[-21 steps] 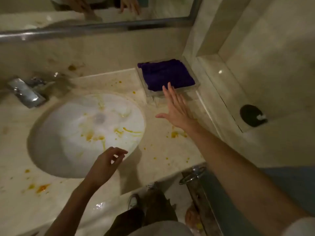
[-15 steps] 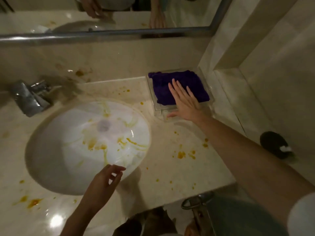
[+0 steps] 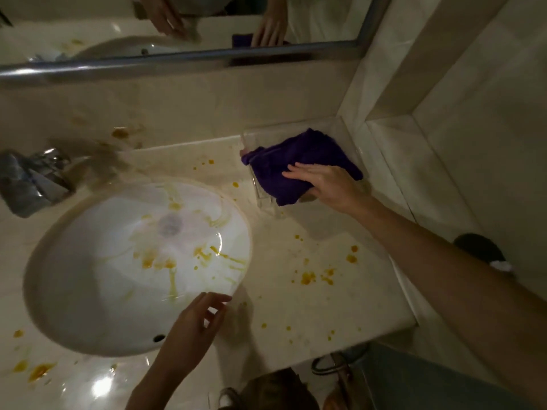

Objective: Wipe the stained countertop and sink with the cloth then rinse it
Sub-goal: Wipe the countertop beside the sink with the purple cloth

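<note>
The wiping is not yet starting, as far as the stains tell: orange splatter is lying all over the table point(image 3: 296, 309), streaks are running down the white sink point(image 3: 97, 261), and a smear is sitting on the backsplash point(image 3: 120, 133) behind the faucet point(image 3: 32, 182). Everything is left: wiping the table, wiping the sink, then rinsing.

The right hand point(image 3: 328, 184) is gripping the purple cloth point(image 3: 299, 161), fingers lying over its top and the thumb apparently tucked beneath, so the grip is pinching the cloth's near edge. The cloth is sitting partly in the clear tray point(image 3: 260, 199) at the back right corner of the table, bunched and lifting out of it, with one corner spilling over the tray's left rim.

Its long axis is running from back right to front left, with that loose corner pointing left towards the faucet.

The left hand point(image 3: 192, 327) is hovering over the sink's near rim, fingers loosely curled and holding nothing.
</note>
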A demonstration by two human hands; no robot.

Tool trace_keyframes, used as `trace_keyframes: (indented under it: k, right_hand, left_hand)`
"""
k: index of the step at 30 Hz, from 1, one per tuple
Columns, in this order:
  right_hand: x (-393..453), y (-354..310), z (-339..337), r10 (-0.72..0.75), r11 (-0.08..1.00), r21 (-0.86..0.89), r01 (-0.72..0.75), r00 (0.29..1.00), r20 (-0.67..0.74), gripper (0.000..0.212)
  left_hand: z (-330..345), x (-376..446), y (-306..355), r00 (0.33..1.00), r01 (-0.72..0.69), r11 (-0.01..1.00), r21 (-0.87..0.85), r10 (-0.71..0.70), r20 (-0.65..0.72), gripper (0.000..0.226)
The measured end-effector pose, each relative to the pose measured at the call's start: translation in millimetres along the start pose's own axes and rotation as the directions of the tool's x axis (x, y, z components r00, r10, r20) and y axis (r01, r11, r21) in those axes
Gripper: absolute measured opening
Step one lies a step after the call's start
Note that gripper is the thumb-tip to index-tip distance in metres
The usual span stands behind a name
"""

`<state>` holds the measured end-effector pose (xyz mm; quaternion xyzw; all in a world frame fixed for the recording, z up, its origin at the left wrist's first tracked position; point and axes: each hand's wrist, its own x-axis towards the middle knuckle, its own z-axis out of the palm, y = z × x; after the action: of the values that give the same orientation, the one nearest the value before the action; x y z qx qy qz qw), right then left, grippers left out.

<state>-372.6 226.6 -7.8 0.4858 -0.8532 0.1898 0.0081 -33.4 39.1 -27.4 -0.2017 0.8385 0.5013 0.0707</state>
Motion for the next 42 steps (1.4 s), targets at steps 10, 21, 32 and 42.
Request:
trace_keyframes:
  k: [10,21,32,42]
  right_hand:
    - [-160.4,-109.2,58.0,0.117,0.991,-0.083,-0.102,0.971,0.206,0.081]
    - [-98.5,-101.4,87.6,0.307,0.935,-0.219,-0.279,0.946,0.108,0.064]
    - [-64.4,-44.6,76.8,0.16,0.976,-0.172,-0.133,0.975,0.151,0.067]
    - [-249.0,-116.7,57.0,0.358,0.924,-0.187,-0.332,0.925,0.125,0.074]
  left_hand:
    - [4.4,-19.0,-13.6,0.988,-0.109,0.913,0.393,0.144,-0.06,0.042]
    - [9.8,-32.9,-34.4,0.999,-0.046,0.975,0.218,0.04,0.033,0.062]
    - [11.6,-31.4,-40.1,0.994,-0.105,0.958,0.266,0.109,-0.001,0.051]
    - [6.6,-32.8,-32.2,0.995,-0.101,0.933,0.344,0.09,0.049,0.068]
